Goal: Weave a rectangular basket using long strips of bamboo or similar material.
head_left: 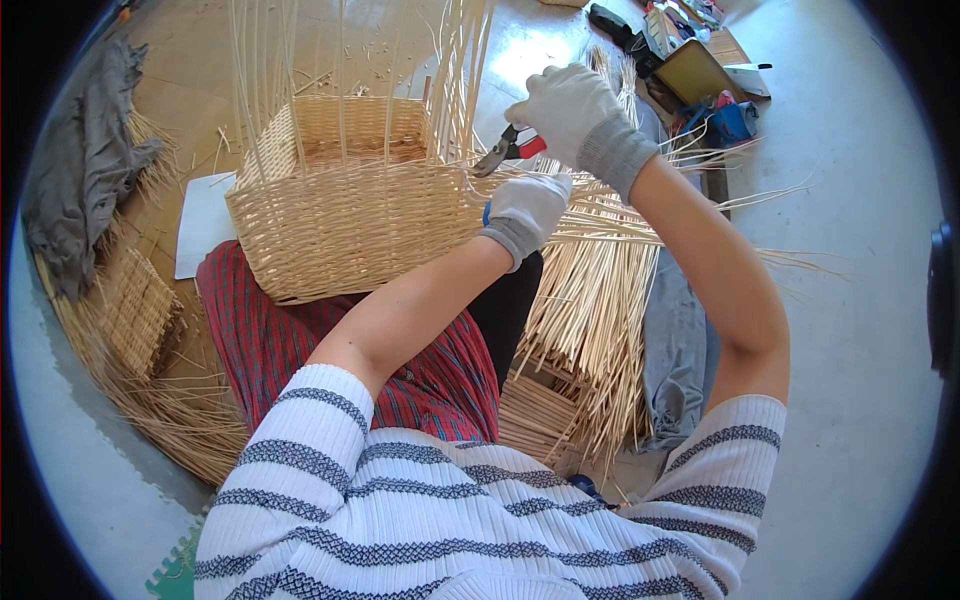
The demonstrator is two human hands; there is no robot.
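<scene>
Closest to me, my striped sleeves fill the bottom of the view, and a red striped cloth (270,335) covers my lap. On it sits the wicker basket (340,205), its woven wall facing me and its unwoven stakes (300,60) rising straight up from the rim. My left hand (527,208), in a white glove, is at the basket's right upper corner, fingers curled against the weave; I cannot tell whether it pinches a strand. Just above it my right hand (570,110), also gloved, is closed around the red handles of the cutters (505,150), whose dark blades point down-left at the rim corner, beside the nearest stakes. To my right a bundle of willow rods (590,310) lies across the floor, over a grey cloth (675,350). On my left lie a small woven panel (135,310) and a white sheet (200,220), with a dark grey rag (85,170) beyond. Farthest off, top right, sits a clutter of tools (700,70).
</scene>
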